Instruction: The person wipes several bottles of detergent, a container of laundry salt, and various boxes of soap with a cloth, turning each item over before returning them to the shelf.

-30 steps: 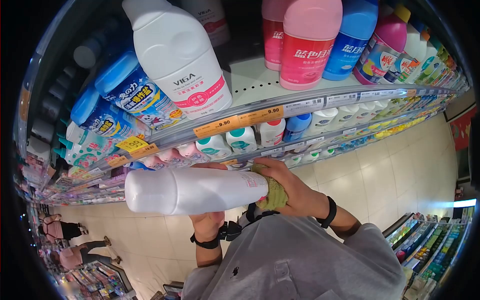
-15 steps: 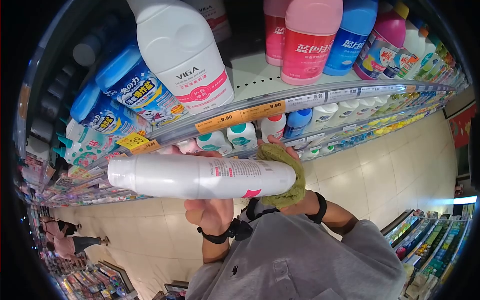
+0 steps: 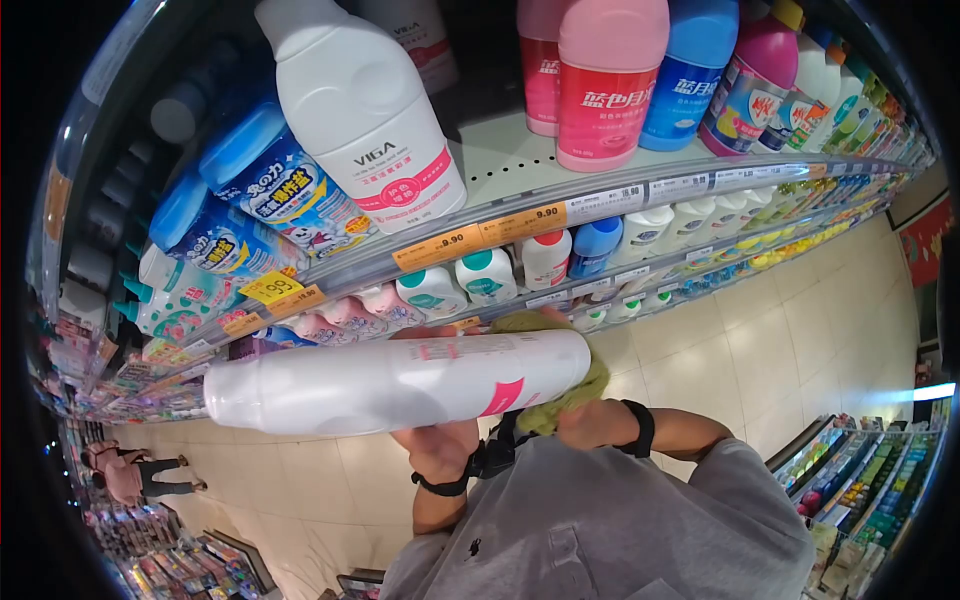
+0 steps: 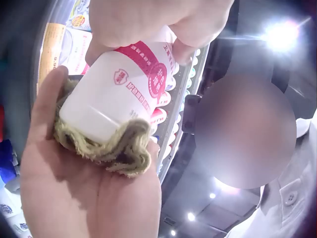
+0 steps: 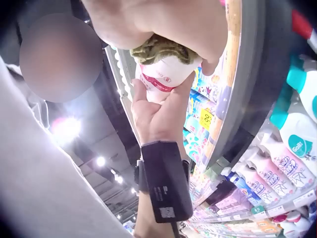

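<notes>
A white plastic bottle point(image 3: 330, 388) with pink label marks lies nearly level in front of the shirt, cap end to the left. My left hand point(image 3: 442, 448) grips it around the middle, thumb and fingers on opposite sides. My right hand point(image 3: 595, 424) cups an olive-green cloth point(image 3: 548, 412) over the bottle's base. In the left wrist view the cloth point(image 4: 94, 148) wraps the base, with the right palm point(image 4: 89, 198) behind it. From the right wrist, the folded cloth point(image 5: 163, 48) shows between the right hand point(image 5: 163, 20) and the bottle point(image 5: 173, 69).
A shelf point(image 3: 500, 150) ahead carries a standing white VIGA bottle point(image 3: 365, 120), blue tubs point(image 3: 290, 185) and pink bottles point(image 3: 610, 90). Price tags point(image 3: 480, 238) line its edge, above a lower row of bottles point(image 3: 485, 277). Two people point(image 3: 130, 472) stand in the aisle at left.
The bottle has shifted left and rolled, bringing pink marks and print into view; its cap end has since dipped toward the shirt. My right hand and the cloth moved over the base.
</notes>
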The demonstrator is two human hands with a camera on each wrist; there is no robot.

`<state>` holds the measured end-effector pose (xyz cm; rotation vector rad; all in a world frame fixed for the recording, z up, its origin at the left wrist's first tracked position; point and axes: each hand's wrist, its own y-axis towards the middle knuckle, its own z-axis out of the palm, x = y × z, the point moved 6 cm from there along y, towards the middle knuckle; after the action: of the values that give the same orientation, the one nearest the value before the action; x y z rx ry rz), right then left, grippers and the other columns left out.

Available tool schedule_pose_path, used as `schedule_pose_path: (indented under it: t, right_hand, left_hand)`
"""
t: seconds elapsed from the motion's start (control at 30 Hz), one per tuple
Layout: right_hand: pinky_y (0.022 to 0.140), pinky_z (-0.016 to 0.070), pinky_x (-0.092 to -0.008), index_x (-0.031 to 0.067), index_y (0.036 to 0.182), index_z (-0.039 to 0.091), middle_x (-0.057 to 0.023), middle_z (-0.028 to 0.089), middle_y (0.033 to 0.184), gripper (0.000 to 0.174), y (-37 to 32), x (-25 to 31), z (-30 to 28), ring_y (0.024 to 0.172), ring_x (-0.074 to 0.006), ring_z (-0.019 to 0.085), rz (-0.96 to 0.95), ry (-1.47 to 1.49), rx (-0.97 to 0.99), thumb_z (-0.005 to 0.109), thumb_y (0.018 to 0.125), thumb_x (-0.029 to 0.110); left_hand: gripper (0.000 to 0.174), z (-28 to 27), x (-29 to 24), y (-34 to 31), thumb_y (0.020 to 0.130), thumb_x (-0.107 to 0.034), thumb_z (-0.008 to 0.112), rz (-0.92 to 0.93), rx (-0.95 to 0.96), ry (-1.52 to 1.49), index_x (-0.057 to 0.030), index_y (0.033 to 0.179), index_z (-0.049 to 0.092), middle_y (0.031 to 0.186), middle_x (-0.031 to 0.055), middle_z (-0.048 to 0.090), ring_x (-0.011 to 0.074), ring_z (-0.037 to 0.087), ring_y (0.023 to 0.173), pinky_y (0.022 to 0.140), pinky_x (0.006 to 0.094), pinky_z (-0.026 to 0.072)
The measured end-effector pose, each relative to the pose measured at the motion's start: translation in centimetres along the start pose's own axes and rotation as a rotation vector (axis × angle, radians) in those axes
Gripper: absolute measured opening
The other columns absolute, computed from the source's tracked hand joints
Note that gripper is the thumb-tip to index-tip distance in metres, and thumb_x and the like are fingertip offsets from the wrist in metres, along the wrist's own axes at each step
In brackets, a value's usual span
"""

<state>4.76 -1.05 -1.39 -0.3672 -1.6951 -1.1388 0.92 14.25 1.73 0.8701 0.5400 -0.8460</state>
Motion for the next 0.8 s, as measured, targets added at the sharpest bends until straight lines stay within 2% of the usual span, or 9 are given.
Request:
schedule_pose_path:
  t: [0.07, 0.13, 0.23, 0.33, 0.43, 0.5, 0.6, 0.7, 0.8]
  right_hand:
    - [0.116, 0.0219, -0.0426, -0.0004, 0.152, 0.001, -0.0215, 0.021, 0.156, 0.093, -0.6, 0.7, 0.9, 0.143, -0.0299, 0.028, -0.075, -0.217, 0.099, 0.055, 0.096, 0.051]
    - [0.118, 0.019, -0.0428, -0.0002, 0.152, 0.0, -0.0209, 0.017, 0.158, 0.093, -0.6, 1.0, 1.3, 0.145, -0.0295, 0.024, -0.055, -0.094, 0.091, 0.055, 0.097, 0.049]
    - [0.118, 0.0202, -0.0469, 0.0025, 0.154, -0.003, -0.0225, 0.013, 0.16, 0.096, 0.7, 1.2, 1.2, 0.145, -0.034, 0.024, 0.058, 0.403, -0.07, 0.054, 0.095, 0.053]
    - [0.117, 0.0234, -0.0505, 0.0061, 0.155, -0.003, -0.0249, 0.013, 0.159, 0.1, 2.4, 1.9, -0.6, 0.146, -0.0382, 0.024, 0.06, 0.472, -0.136, 0.055, 0.093, 0.058]
    - [0.117, 0.0246, -0.0515, 0.0084, 0.155, -0.001, -0.0248, 0.012, 0.16, 0.101, 2.1, 1.5, -0.4, 0.146, -0.0384, 0.024, 0.094, 0.507, -0.151, 0.057, 0.091, 0.059]
    - [0.117, 0.0228, -0.05, 0.0084, 0.155, -0.003, -0.0223, 0.011, 0.16, 0.101, 1.9, 1.4, 0.1, 0.146, -0.0357, 0.024, 0.083, 0.536, -0.13, 0.059, 0.092, 0.056]
    - [0.118, 0.0212, -0.0477, 0.0079, 0.155, -0.004, -0.0195, 0.01, 0.161, 0.101, 1.5, 1.4, 1.1, 0.146, -0.0324, 0.024, 0.06, 0.551, -0.1, 0.061, 0.092, 0.052]
    - [0.117, 0.0259, -0.048, 0.0087, 0.155, 0.001, -0.0206, 0.015, 0.16, 0.101, 2.3, 1.6, -0.4, 0.144, -0.0336, 0.028, 0.1, 0.5, -0.136, 0.062, 0.09, 0.056]
    - [0.117, 0.0236, -0.0423, 0.0054, 0.155, 0.0, -0.0141, 0.017, 0.16, 0.104, 3.5, 1.8, -2.3, 0.143, -0.0267, 0.028, 0.132, 0.571, -0.129, 0.063, 0.09, 0.055]
  left_hand:
    - [0.098, 0.3, -0.9, -0.1, 0.084, -0.059, 0.068, 0.015, -0.051, 0.031, -0.0056, 0.152, 0.021, 0.152, 0.0152, 0.034, 0.0349, 0.038, 0.138, 0.112, 0.0593, 0.0338]
    - [0.098, 0.4, -1.3, 0.0, 0.084, -0.058, 0.068, 0.039, -0.045, 0.023, -0.0044, 0.152, 0.022, 0.152, 0.0161, 0.034, 0.0355, 0.038, 0.138, 0.111, 0.0603, 0.034]
    - [0.096, -0.1, -1.8, -0.3, 0.085, -0.057, 0.068, 0.09, 0.009, 0.076, -0.0032, 0.151, 0.022, 0.152, 0.0171, 0.033, 0.0361, 0.038, 0.138, 0.11, 0.0614, 0.035]
    - [0.096, 0.4, -2.0, -0.4, 0.086, -0.056, 0.068, 0.121, -0.015, 0.247, -0.0031, 0.151, 0.022, 0.152, 0.0175, 0.032, 0.0366, 0.037, 0.138, 0.109, 0.0617, 0.036]
    - [0.096, 0.4, -1.8, -0.8, 0.083, -0.058, 0.07, 0.111, -0.11, 0.219, -0.0045, 0.149, 0.025, 0.148, 0.0174, 0.035, 0.0371, 0.041, 0.135, 0.106, 0.0602, 0.0406]
    - [0.096, 0.7, -1.8, -0.8, 0.078, -0.061, 0.073, 0.125, -0.215, 0.197, -0.0062, 0.144, 0.03, 0.139, 0.0179, 0.042, 0.0377, 0.049, 0.127, 0.1, 0.0579, 0.0484]
    - [0.097, 0.8, -1.9, -1.1, 0.079, -0.06, 0.074, 0.141, -0.256, 0.099, -0.0066, 0.146, 0.028, 0.14, 0.0183, 0.04, 0.0375, 0.047, 0.129, 0.103, 0.0562, 0.0458]
    - [0.095, 0.5, -1.4, -1.1, 0.085, -0.055, 0.068, 0.069, -0.142, 0.133, -0.0056, 0.152, 0.023, 0.153, 0.0158, 0.033, 0.0363, 0.035, 0.14, 0.112, 0.0609, 0.0325]
    - [0.093, 1.0, -1.1, -1.2, 0.082, -0.052, 0.075, 0.104, -0.176, 0.179, -0.0055, 0.147, 0.027, 0.142, 0.0199, 0.039, 0.0379, 0.043, 0.132, 0.108, 0.0535, 0.0397]
